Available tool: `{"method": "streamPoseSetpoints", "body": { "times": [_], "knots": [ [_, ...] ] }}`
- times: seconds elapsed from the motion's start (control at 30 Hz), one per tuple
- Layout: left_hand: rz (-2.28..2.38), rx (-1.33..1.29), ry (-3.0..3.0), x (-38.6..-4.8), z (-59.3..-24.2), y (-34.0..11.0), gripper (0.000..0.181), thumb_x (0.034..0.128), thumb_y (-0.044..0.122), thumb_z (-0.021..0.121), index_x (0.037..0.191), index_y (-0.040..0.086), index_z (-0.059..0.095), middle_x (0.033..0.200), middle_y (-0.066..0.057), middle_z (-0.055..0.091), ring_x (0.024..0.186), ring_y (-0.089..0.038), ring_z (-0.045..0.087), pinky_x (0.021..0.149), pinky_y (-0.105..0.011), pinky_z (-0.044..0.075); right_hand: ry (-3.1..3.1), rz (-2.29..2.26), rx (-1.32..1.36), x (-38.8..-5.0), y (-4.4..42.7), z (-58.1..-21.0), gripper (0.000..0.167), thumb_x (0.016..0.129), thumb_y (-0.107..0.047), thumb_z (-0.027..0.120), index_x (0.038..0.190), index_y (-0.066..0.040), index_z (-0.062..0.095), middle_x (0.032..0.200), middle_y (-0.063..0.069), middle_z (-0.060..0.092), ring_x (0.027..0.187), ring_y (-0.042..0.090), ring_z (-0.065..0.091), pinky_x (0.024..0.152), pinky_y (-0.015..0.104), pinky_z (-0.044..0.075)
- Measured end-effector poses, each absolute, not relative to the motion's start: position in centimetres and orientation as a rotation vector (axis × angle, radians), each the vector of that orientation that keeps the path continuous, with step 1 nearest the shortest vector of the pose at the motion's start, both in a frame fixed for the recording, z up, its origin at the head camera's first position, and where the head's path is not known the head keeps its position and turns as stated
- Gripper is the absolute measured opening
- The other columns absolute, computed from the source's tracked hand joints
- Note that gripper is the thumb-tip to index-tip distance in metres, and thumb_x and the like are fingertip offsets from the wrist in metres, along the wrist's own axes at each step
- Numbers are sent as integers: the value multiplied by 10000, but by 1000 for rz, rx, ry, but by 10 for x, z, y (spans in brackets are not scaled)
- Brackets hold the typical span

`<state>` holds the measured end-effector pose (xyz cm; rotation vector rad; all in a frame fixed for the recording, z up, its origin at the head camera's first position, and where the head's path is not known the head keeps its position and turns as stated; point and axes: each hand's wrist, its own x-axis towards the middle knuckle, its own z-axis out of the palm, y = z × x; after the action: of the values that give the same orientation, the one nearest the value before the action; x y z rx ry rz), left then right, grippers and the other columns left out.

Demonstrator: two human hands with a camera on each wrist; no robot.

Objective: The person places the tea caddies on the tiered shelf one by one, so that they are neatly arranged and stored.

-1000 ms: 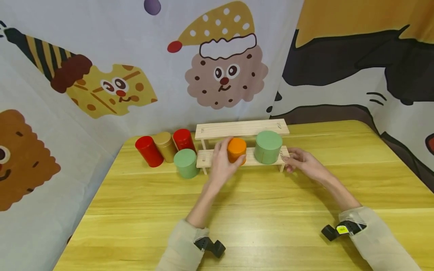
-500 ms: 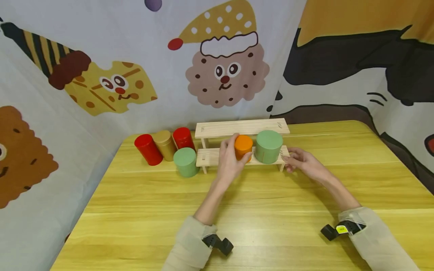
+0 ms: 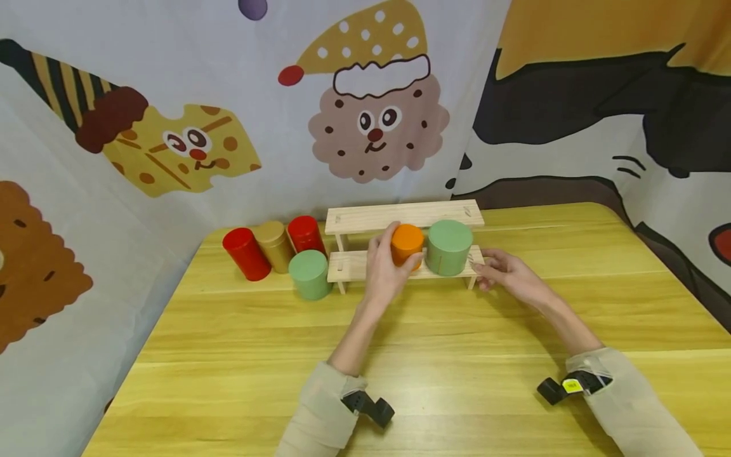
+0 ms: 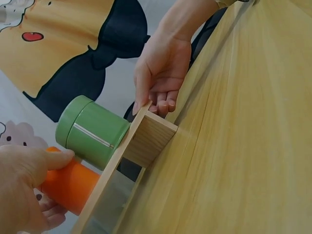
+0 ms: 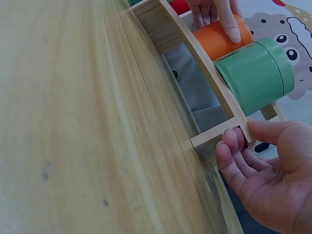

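Observation:
My left hand [image 3: 381, 271] grips an orange canister [image 3: 407, 240] from its left side, thumb in front and fingers behind. The canister stands upright on the lower tier of a two-step wooden shelf [image 3: 352, 261]. Close on its right stands a larger green canister [image 3: 449, 251], also on that tier. My right hand [image 3: 510, 274] holds the right end of the lower board. In the right wrist view, the right thumb lies on top of the board [image 5: 214, 80] and the curled fingers are under it. The left fingers behind the orange canister are partly hidden in the head view.
Left of the shelf stand two red canisters [image 3: 247, 254] [image 3: 306, 235], a gold canister [image 3: 275, 246] and a smaller green canister [image 3: 310, 275]. The upper tier [image 3: 404, 216] runs behind the lower one. A printed curtain [image 3: 274, 158] hangs behind the wooden table [image 3: 434, 374].
My left hand has shifted the orange canister to the right along the lower tier, closer to the large green one. The right hand keeps its hold on the shelf's end.

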<state>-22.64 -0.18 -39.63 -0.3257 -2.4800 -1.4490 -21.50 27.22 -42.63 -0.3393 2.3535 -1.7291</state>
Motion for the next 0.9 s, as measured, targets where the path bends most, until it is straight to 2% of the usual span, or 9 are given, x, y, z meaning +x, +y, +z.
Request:
{"method": "streamPoseSetpoints", "body": {
  "times": [0.2, 0.37, 0.57, 0.9],
  "knots": [
    [-1496, -282, -2521, -225, -393, -3, 851, 835, 282, 846, 1547, 168, 395, 1396, -194, 458, 1269, -340, 508, 1079, -527, 412, 2352, -1723, -317, -215, 272, -426, 636, 1054, -208, 555, 1492, 145, 259, 1079, 276, 605, 841, 157, 638, 797, 307, 579],
    [-1487, -278, -2516, -223, -384, -6, 918, 815, 308, 864, 1561, 149, 354, 1419, -195, 445, 1291, -350, 494, 1084, -545, 402, 2344, -1733, -322, -215, 272, -425, 632, 1055, -211, 553, 1489, 145, 261, 1074, 268, 601, 839, 154, 634, 793, 305, 578],
    [-1437, -329, -2482, -219, -371, -16, 896, 824, 311, 858, 1534, 79, 363, 1380, -182, 481, 1230, -334, 521, 1022, -489, 471, 2336, -1745, -328, -216, 272, -426, 614, 1055, -198, 551, 1478, 148, 271, 1054, 248, 603, 831, 147, 631, 789, 304, 579],
    [-1427, -378, -2356, -212, -356, -39, 792, 809, 324, 867, 1430, 39, 466, 1285, -154, 541, 1177, -309, 518, 969, -450, 470, 2342, -1739, -329, -216, 272, -426, 611, 1054, -191, 553, 1473, 153, 272, 1025, 229, 602, 820, 149, 634, 787, 318, 583]
  ]
}}
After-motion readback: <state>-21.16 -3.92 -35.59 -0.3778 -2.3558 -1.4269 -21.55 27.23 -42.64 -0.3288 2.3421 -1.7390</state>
